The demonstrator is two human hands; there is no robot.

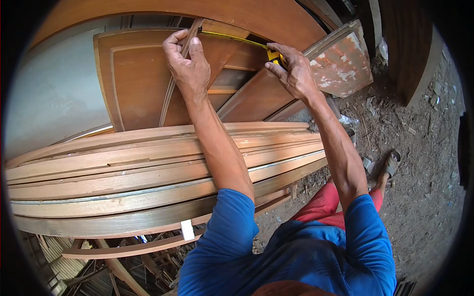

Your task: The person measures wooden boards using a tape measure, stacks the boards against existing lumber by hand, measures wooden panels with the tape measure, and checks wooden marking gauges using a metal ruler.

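Note:
My right hand (295, 71) is closed round a yellow and black tape measure (276, 56). Its yellow blade (232, 36) is drawn out to the left, across the upper part of the leaning wooden panels. The blade's far end meets a narrow brown wooden strip (195, 30). Around that strip, my left hand (190, 64) is closed, thumb on the near side and fingers curled on the other. Behind my left hand stands a brown panelled door (136, 79). My left hand and forearm hide the lower part of the strip.
A long stack of planed boards (123, 175) lies between me and the panels. Another large brown panel (266, 17) arches along the top. A paint-flaked board (340, 66) leans at the right, above littered dirt ground (419, 197). Loose timber (121, 271) lies at lower left.

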